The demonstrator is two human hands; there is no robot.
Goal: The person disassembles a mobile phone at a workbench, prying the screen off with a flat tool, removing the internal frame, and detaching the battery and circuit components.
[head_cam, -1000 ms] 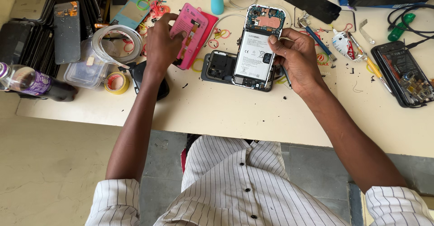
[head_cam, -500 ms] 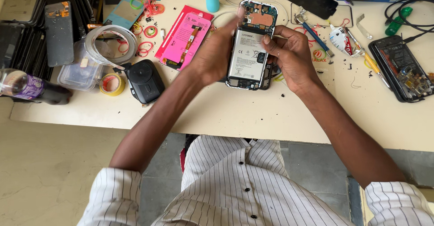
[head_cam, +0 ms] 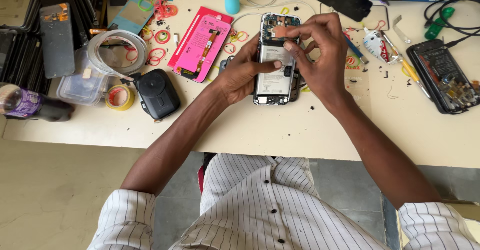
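Over the table (head_cam: 320,130), both hands' fingers clamp an opened phone (head_cam: 274,75), left hand (head_cam: 245,75) beside right hand (head_cam: 320,60).

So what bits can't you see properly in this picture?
Head view only:
- Opened phone: its left edge is hidden by the left hand, its right edge by the right hand.
- Dark bottle: cut off by the left picture edge.
- Second opened phone: its inner parts are too small to tell apart.

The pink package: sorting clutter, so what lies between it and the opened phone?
In the head view, rubber bands lie between the pink package and the opened phone, with a white cable.
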